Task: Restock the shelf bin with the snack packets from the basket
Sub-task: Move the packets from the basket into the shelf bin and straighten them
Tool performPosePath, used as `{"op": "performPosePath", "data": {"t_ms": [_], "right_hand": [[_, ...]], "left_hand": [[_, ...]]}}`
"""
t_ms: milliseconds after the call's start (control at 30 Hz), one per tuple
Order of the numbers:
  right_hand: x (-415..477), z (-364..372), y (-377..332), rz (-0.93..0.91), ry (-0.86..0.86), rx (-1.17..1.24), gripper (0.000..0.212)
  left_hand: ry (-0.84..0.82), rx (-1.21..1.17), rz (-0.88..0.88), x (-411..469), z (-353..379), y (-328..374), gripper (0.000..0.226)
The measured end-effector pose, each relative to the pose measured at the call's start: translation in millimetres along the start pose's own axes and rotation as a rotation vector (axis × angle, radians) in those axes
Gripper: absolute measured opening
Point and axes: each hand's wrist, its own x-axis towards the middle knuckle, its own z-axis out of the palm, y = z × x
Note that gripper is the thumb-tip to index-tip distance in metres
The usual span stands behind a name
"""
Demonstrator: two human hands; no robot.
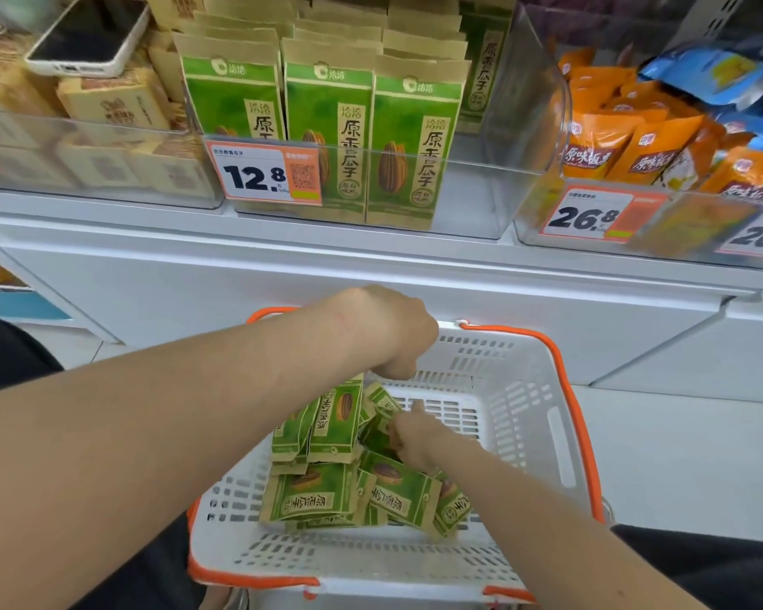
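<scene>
Green snack packets (322, 499) are lying in a loose heap in the middle of the white basket (525, 416) w/ orange handles, nearer its left wall. Left grip (397, 341) is hanging over the heap's far side, clenched round the tops of the held packets (331, 420), which are dangling below it. Right grip (415, 438) is reaching in from the near right & grasping a small packet (382, 405) just beside the dangling ones, one digit sticking up. Farther off, the clear shelf bin (472, 200) is sitting on the white shelf (371, 266), w/ stocked packets (327, 125) of the same green standing upright in rows across its left & middle. A 12.8 price tag (263, 176) is hanging on its front left. Right of it, orange packets (626, 143) are filling a neighbouring bin. At far left, a phone (91, 35) is lying face-up on brown boxes
</scene>
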Motion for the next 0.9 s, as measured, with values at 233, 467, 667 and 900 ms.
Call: {"op": "performPosePath", "data": {"t_ms": [233,467,667,900], "right_hand": [[-4.7,-2.1,-6.6,0.023,0.141,0.132,0.078],[-13.1,-38.1,16.4,0.069,0.205,0.252,0.041],[-35.6,-78.4,17.8,0.009,0.408,0.576,0.053],[-97.8,-112.7,-21.7,-0.137,0.925,1.014,0.015]], "left_hand": [[-0.010,-0.016,-0.005,-0.3,1.3,0.0,0.034],[-0.002,-0.045,-0.050,-13.4,-1.4,-10.4,0.052],[0.002,-0.108,-0.186,-21.7,2.6,-28.0,0.029],[0.208,-0.390,-0.302,-43.2,-12.1,-42.7,0.029]]}}
